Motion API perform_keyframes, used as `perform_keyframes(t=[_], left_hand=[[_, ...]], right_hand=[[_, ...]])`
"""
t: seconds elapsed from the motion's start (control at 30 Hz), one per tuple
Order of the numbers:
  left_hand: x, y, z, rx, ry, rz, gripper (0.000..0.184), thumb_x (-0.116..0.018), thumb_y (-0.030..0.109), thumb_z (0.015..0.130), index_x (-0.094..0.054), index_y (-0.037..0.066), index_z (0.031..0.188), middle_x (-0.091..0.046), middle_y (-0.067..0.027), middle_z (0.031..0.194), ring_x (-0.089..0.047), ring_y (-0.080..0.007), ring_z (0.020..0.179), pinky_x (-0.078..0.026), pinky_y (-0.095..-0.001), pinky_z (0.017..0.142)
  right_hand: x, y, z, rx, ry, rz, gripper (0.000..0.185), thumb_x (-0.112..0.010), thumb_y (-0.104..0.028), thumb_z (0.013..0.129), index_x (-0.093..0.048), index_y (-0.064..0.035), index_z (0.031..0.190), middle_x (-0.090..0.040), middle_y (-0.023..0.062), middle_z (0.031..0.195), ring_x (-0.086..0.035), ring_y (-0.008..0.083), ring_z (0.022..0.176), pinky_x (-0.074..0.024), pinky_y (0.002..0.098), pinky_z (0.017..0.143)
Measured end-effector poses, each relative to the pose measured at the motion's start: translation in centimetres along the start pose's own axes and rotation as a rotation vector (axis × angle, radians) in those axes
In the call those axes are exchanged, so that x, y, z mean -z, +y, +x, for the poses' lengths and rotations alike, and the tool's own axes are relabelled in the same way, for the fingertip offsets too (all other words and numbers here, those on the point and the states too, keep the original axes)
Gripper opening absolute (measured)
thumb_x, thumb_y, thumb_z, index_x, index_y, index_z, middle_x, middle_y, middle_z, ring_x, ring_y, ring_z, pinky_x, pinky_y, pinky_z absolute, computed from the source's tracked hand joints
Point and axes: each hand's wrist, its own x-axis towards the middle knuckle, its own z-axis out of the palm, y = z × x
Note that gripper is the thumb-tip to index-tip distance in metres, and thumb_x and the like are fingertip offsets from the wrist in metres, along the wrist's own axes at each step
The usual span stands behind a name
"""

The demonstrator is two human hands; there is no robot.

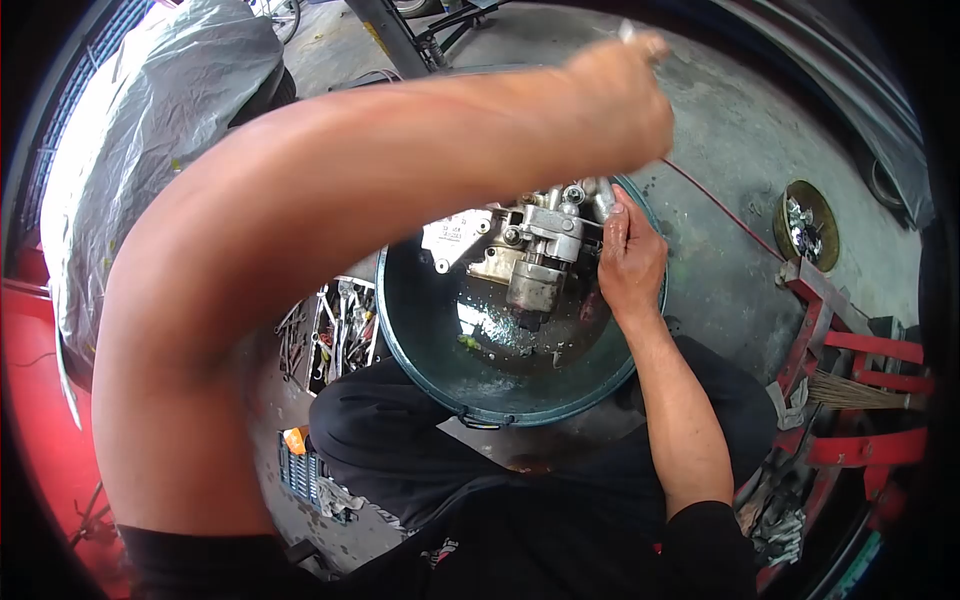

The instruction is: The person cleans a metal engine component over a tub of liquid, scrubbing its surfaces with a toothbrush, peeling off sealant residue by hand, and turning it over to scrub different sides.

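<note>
My left forearm (pixel 370 160) sweeps across the upper view in a blur, hiding the top of a metal assembly (pixel 550 232) and the far rim of the dark green tub (pixel 408 345) that it sits in. My left hand (pixel 622 112) is smeared by motion; its fingers look curled near a small pale tip (pixel 627 30), but I cannot tell whether they are clasping it. My right hand (pixel 632 255) grips the assembly's right side, thumb uppermost, the other fingers largely out of sight.

The assembly, toward the tub's far side, is silver-grey and wet-looking, with a flat bracket at left (its stamped lettering too small to read), bolt heads across the middle and a darker, grimy cylinder pointing toward me. Below it, dark liquid (pixel 500 345) catches a white glare, a green-yellow speck (pixel 467 342) beside it.

A tray of tools (pixel 345 325), partly covered by my knee, lies left of the tub; a bowl of small parts (pixel 806 225) stands on the floor (pixel 720 290) at right.
</note>
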Motion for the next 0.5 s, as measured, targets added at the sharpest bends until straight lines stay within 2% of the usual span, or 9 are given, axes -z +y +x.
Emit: perform_keyframes(t=[0.1,0.17,0.2,0.27,0.3,0.37,0.43,0.47,0.5], left_hand=[[0.6,0.5,3.2,-0.098,-0.122,0.027,0.007,-0.069,0.018,0.077,-0.074,0.018,0.081,-0.072,0.0017,0.082,-0.070,-0.0171,0.086,-0.033,-0.0418,0.107],[0.0,-0.9,3.7,-0.094,-0.026,0.103,0.009,-0.068,0.017,0.078,-0.075,0.019,0.083,-0.073,0.0017,0.085,-0.070,-0.0177,0.085,-0.033,-0.0415,0.106],[0.8,-1.3,4.6,-0.042,-0.168,0.170,0.022,-0.071,0.023,0.081,-0.075,0.016,0.101,-0.072,-0.0019,0.109,-0.067,-0.0191,0.105,-0.031,-0.0412,0.106],[3.6,-1.8,2.9,-0.143,-0.195,0.042,0.022,-0.070,0.023,0.081,-0.075,0.016,0.101,-0.072,-0.0023,0.109,-0.067,-0.0194,0.105,-0.030,-0.0427,0.107],[2.2,-0.9,3.5,-0.126,-0.208,0.025,0.021,-0.069,0.022,0.081,-0.075,0.016,0.101,-0.073,-0.0028,0.107,-0.068,-0.0198,0.103,-0.030,-0.0449,0.108],[0.0,-0.4,4.0,-0.102,-0.222,0.007,0.020,-0.068,0.021,0.082,-0.076,0.017,0.100,-0.073,-0.0033,0.105,-0.069,-0.0203,0.101,-0.030,-0.0472,0.109],[-1.3,-1.7,3.6,-0.013,-0.199,0.025,0.020,-0.066,0.020,0.083,-0.076,0.017,0.100,-0.073,-0.0047,0.107,-0.069,-0.0216,0.101,-0.030,-0.0486,0.109],[-1.8,-2.3,4.0,0.210,-0.235,-0.019,0.023,-0.065,0.025,0.086,-0.074,0.016,0.105,-0.071,-0.0058,0.112,-0.067,-0.0234,0.107,-0.029,-0.0507,0.111],[-1.4,-4.7,3.9,0.003,-0.237,0.150,0.028,-0.066,0.028,0.086,-0.073,0.008,0.104,-0.072,-0.0104,0.108,-0.065,-0.0241,0.109,-0.035,-0.0542,0.103]], right_hand=[[0.3,-0.4,0.0,0.005,-0.009,-0.036,0.032,-0.053,-0.020,0.096,-0.065,0.0011,0.117,-0.068,0.0238,0.099,-0.068,0.0372,0.089,-0.0530,0.0409,0.080],[0.6,-0.9,0.0,-0.036,-0.031,-0.023,0.032,-0.053,-0.020,0.096,-0.065,0.0012,0.117,-0.068,0.0238,0.099,-0.068,0.0371,0.089,-0.0531,0.0409,0.079],[0.6,-0.9,-0.1,-0.070,-0.051,-0.003,0.032,-0.053,-0.020,0.096,-0.065,0.0012,0.117,-0.068,0.0238,0.099,-0.068,0.0370,0.089,-0.0532,0.0409,0.079],[0.4,-0.4,-0.5,-0.060,-0.045,-0.009,0.032,-0.052,-0.020,0.097,-0.064,0.0008,0.118,-0.069,0.0226,0.099,-0.068,0.0330,0.087,-0.0524,0.0378,0.078],[0.3,-0.3,-0.4,-0.036,-0.037,-0.016,0.032,-0.051,-0.020,0.098,-0.064,0.0004,0.119,-0.069,0.0213,0.099,-0.069,0.0289,0.086,-0.0516,0.0346,0.078],[0.4,-0.7,-0.3,-0.046,-0.042,0.005,0.032,-0.052,-0.021,0.098,-0.064,0.0004,0.119,-0.069,0.0210,0.097,-0.068,0.0275,0.082,-0.0516,0.0344,0.076],[0.8,-0.8,-0.3,-0.063,-0.043,0.024,0.032,-0.052,-0.021,0.098,-0.064,0.0005,0.119,-0.069,0.0207,0.094,-0.067,0.0261,0.079,-0.0515,0.0341,0.074],[0.9,-0.9,-0.2,-0.089,-0.064,0.041,0.032,-0.053,-0.021,0.097,-0.065,0.0016,0.117,-0.069,0.0208,0.089,-0.068,0.0295,0.077,-0.0524,0.0361,0.072],[0.9,-1.0,-0.2,-0.117,-0.083,0.061,0.032,-0.054,-0.021,0.096,-0.065,0.0027,0.115,-0.068,0.0210,0.085,-0.069,0.0328,0.075,-0.0532,0.0380,0.070]])
